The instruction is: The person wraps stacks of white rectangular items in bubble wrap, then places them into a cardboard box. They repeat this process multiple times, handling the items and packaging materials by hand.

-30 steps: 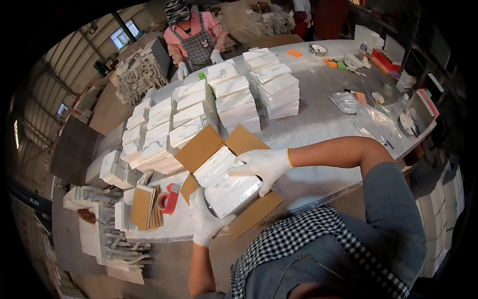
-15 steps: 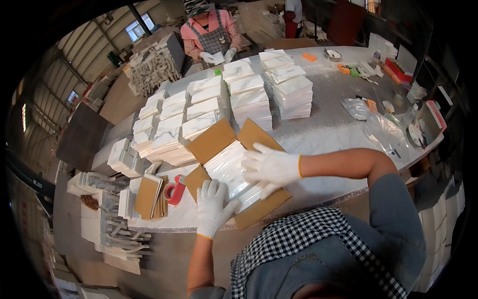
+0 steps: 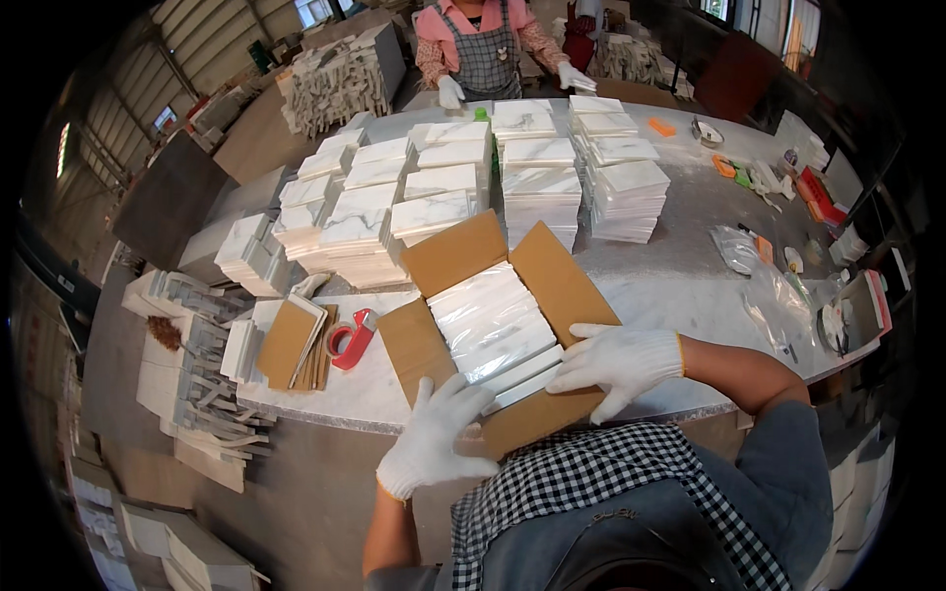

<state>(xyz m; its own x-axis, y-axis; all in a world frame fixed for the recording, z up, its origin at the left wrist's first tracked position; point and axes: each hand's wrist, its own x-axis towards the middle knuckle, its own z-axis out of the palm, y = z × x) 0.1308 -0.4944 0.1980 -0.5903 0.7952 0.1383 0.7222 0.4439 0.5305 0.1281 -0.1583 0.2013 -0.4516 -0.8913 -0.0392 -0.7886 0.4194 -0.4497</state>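
An open cardboard box (image 3: 455, 250) sits near the table's front edge, its flaps folded outward. White tiles (image 3: 490, 320) stand packed in it, the far ones under shiny clear plastic. Toward the near side, bare white edges show. My left hand (image 3: 437, 443), in a white knit glove, lies at the box's near left corner with thumb and fingers spread; its fingertips reach the tile edges. My right hand (image 3: 626, 364), gloved alike, rests over the near right corner, fingers apart, fingertips on the tiles and flap. Neither hand is wrapped round anything.
Several stacks of marbled white tiles (image 3: 434, 210) cover the table's far side. Left of the box are a red tape dispenser (image 3: 352, 340) and cardboard pieces (image 3: 289, 343). Clear plastic bags (image 3: 774, 295) lie at right. A person in a checked apron (image 3: 481, 64) stands across the table.
My right hand has moved from over the tiles to the box's near right corner, uncovering more of them. My left hand has shifted to the near edge. The co-worker's hands have parted.
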